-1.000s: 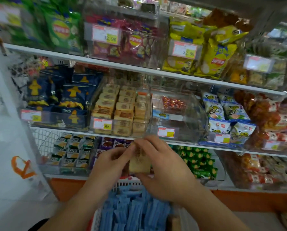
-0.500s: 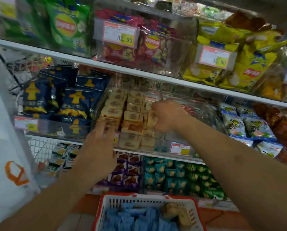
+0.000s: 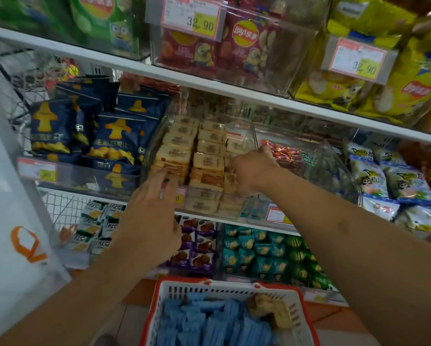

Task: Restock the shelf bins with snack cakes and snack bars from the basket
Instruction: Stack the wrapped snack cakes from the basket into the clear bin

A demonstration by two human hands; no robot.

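At the middle shelf, we have both hands at the clear bin (image 3: 244, 136) of beige snack cakes (image 3: 207, 161). Right hand (image 3: 252, 172) is inside the bin's right column, fingers curled round one wrapped cake (image 3: 230, 182) and seating it among the others; this grip is closed on the packet, though the fingertips are hidden behind it. Left hand (image 3: 157, 193) rests with straight fingers against the bin's front left, touching the front of the stacked cakes; it carries nothing.

Progress, as we judge it: the cake bin looks nearly full, with three columns stacked to near the rim. Basket (image 3: 224, 287) below holds a few loose beige cakes (image 3: 272, 310) at its right side, so that refill is close to done but not finished.

Remaining: the blue snack bars (image 3: 204, 323) fill most of the basket and appear untouched. We cannot tell which bin takes them. The neighbouring clear bin (image 3: 317, 158) to the right holds only a few red-wrapped sweets (image 3: 282, 152).
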